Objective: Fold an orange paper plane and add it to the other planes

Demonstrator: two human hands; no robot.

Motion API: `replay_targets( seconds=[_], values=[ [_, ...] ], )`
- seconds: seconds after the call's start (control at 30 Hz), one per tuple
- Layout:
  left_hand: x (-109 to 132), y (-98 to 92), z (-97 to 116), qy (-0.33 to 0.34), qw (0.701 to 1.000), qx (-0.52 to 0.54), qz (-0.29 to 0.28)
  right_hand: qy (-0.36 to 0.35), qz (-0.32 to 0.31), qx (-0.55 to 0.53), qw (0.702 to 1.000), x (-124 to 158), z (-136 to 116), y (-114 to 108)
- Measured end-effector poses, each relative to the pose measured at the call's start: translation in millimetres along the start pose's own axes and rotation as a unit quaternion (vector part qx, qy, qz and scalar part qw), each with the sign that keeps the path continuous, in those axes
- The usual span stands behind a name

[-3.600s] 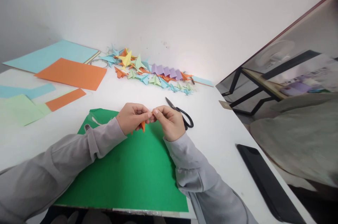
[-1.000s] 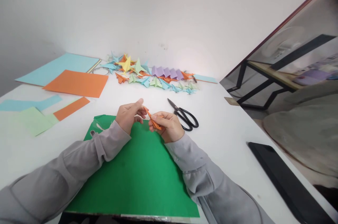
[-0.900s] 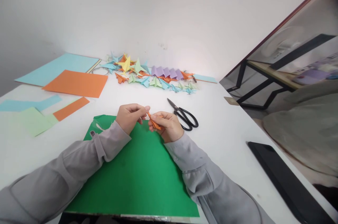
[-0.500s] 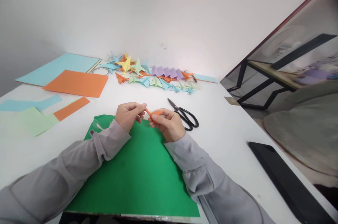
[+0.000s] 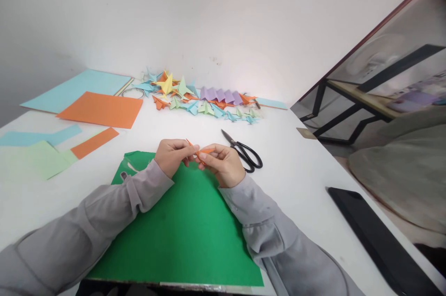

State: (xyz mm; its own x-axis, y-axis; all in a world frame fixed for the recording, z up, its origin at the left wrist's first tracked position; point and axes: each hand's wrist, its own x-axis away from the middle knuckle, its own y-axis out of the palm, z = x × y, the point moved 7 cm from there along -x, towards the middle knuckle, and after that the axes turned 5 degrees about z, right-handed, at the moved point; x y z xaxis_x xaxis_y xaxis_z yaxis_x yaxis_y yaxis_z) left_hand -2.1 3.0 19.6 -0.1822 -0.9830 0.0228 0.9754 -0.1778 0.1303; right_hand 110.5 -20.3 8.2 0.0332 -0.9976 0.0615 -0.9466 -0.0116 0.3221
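Your left hand and right hand pinch the folded orange paper between closed fingers, over the green sheet's far edge; steady it with the right, creasing lightly with the left.

From my end I see a white desk reaching out on either side of the left hand and the right hand. Below them lies a green sheet, spread toward the wearer. Just beyond the right hand I see black scissors; farther to its right, a flat black device. Past both hands, folded paper figures lie clustered. Left of the left hand I make out an orange strip, pale green paper and, farther out, an orange sheet overlapping a light-blue sheet
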Motion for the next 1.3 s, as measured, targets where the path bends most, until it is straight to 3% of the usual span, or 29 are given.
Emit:
replay_targets(
  seconds=[0.17, 0.43, 0.57, 0.77, 1.0, 1.3],
  values=[
    [-2, -4.9, -1, -0.002, 0.998, -0.011, 0.055, 0.047, 0.0, -0.033, 0.998, 2, 2, 5],
    [2, -2.9, 6, 0.012, 0.998, -0.026, 0.056, 0.057, 0.006, -0.051, 0.997, 2, 2, 4],
    [1, -3.8, 3, -0.022, 0.998, 0.008, 0.056, 0.055, 0.015, -0.052, 0.997, -1, 4, 1],
    [1, 3.9, -3, -0.044, 0.999, 0.002, -0.023, 0.048, 0.0, -0.036, 0.998, -5, 2, -3],
    [0, -7.9, -5, -0.045, 0.997, 0.02, 0.061, 0.135, -0.014, -0.023, 0.99, -3, 12, -1],
    [4, 7.2, -17, -0.143, 0.989, 0.025, 0.001, 0.171, -0.038, -0.065, 0.982, 0, 19, 4]
  ],
)
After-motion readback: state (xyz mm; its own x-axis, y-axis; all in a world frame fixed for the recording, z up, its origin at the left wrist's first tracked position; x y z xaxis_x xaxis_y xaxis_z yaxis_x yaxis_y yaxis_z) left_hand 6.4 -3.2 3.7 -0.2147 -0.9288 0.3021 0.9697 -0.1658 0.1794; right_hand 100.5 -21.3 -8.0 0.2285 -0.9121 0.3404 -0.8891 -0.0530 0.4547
